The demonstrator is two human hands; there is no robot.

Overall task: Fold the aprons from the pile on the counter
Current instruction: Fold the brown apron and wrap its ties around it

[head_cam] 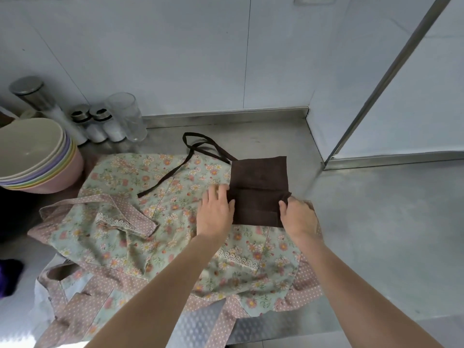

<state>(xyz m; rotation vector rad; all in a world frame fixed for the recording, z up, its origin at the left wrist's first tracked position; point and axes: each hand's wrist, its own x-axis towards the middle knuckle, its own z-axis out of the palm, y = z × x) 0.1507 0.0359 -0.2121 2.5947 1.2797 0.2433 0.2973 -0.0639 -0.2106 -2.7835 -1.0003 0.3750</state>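
Note:
A brown apron (258, 187), folded into a small rectangle, lies on top of a spread floral apron (160, 222) with pink dotted trim on the steel counter (376, 222). Its brown ties (198, 149) trail to the back left. My left hand (214, 212) lies flat against the left edge of the brown fold, fingers straight. My right hand (297, 213) pinches the fold's right edge between thumb and fingers.
A stack of pastel bowls (37, 159) stands at the left. Behind it are a steel-lidded canister (32, 96), two shakers (100, 124) and a clear glass (128, 116). The wall and a steel upstand close the back; bare counter extends right.

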